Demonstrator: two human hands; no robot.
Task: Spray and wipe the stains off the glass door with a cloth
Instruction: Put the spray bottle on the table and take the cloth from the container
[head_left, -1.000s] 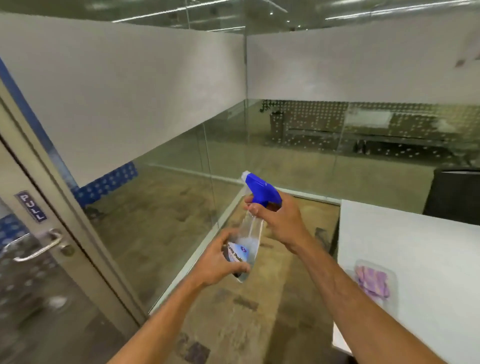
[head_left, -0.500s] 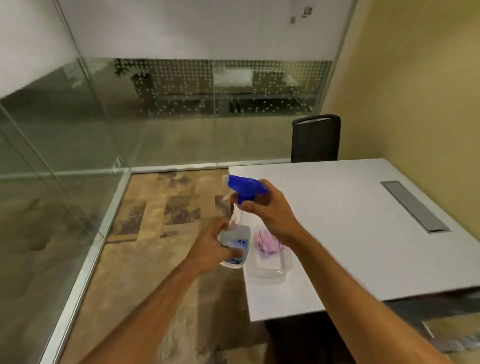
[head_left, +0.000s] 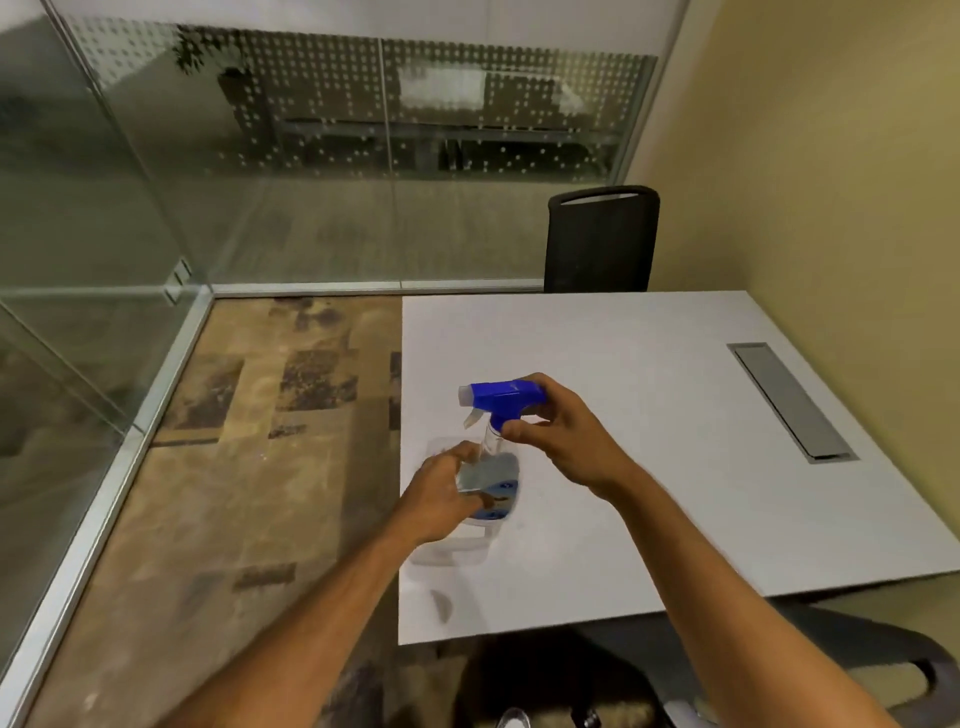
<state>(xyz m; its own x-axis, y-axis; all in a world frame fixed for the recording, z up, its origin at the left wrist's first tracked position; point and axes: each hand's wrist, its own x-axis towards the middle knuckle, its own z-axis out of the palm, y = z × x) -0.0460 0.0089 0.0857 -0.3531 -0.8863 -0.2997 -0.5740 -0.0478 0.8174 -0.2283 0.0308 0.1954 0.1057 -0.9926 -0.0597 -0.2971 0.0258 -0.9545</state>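
Observation:
Both my hands hold a clear spray bottle (head_left: 493, 480) with a blue trigger head, over the near left part of the white table (head_left: 649, 415). My left hand (head_left: 441, 493) wraps the bottle's body. My right hand (head_left: 561, 436) grips the neck just under the blue head. The nozzle points left. Under the bottle lies a clear plastic tray (head_left: 452, 551); my hands and the bottle hide what is in it, so the pink cloth is out of sight. The glass door is out of view.
Glass walls (head_left: 311, 156) run along the left and the far side, with a metal floor rail. A black chair (head_left: 600, 239) stands behind the table. A grey cable hatch (head_left: 789, 400) is set into the table's right side. A yellow wall is at right.
My view has swung right, from the glass door with its handle to the table. The bottle, held in both hands, has come over the table and now covers the tray.

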